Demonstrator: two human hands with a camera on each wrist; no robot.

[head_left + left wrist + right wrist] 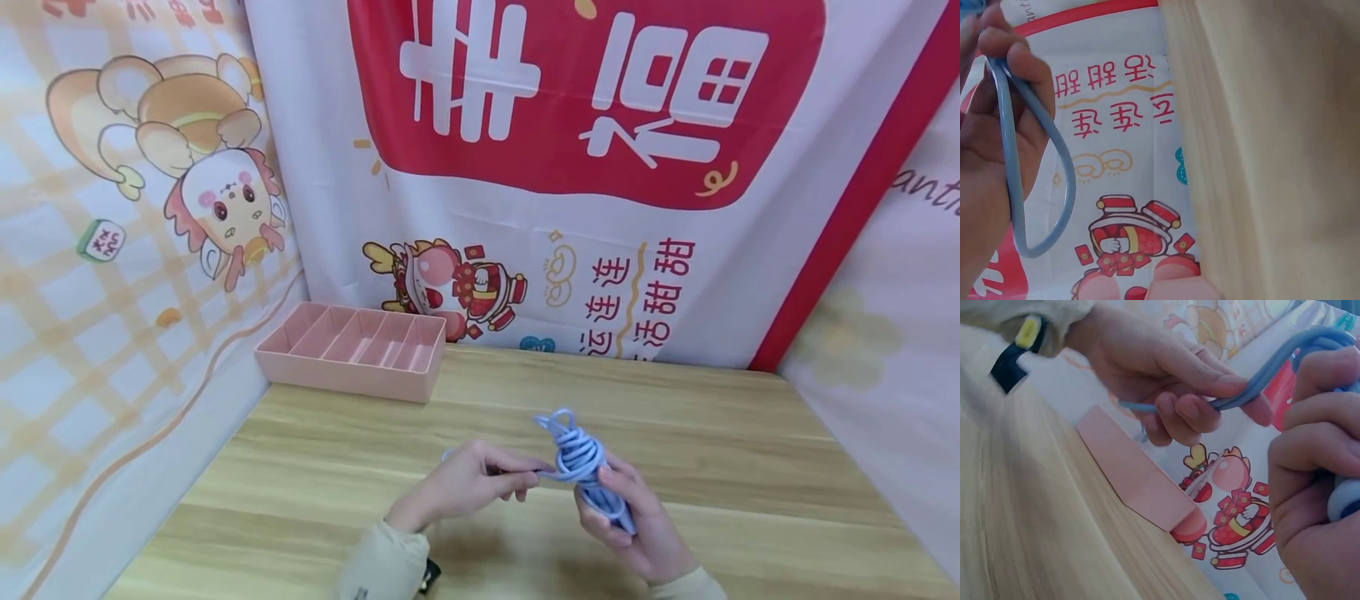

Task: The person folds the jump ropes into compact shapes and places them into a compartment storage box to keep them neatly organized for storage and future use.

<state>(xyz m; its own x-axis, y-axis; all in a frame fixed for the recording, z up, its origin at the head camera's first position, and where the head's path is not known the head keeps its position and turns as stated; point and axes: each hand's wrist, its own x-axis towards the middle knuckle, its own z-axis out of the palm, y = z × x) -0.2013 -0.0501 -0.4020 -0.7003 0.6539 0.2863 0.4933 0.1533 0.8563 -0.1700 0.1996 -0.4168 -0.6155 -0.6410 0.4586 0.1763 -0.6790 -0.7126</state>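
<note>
A light blue cord is wound into a bundle, with small loops standing up from its far end. My right hand grips the lower part of the bundle, thumb across the coils. Out to the left runs a doubled strand, which my left hand pinches between thumb and fingers. In the left wrist view a loop of the cord hangs out past the left palm. The right wrist view shows the strand stretching between both hands, and a rounded pale blue end beside the right hand's curled fingers.
A pink tray with several compartments stands at the back left of the wooden table. Printed cloths hang behind it and along both sides. A dark strap with a yellow patch is at the left cuff.
</note>
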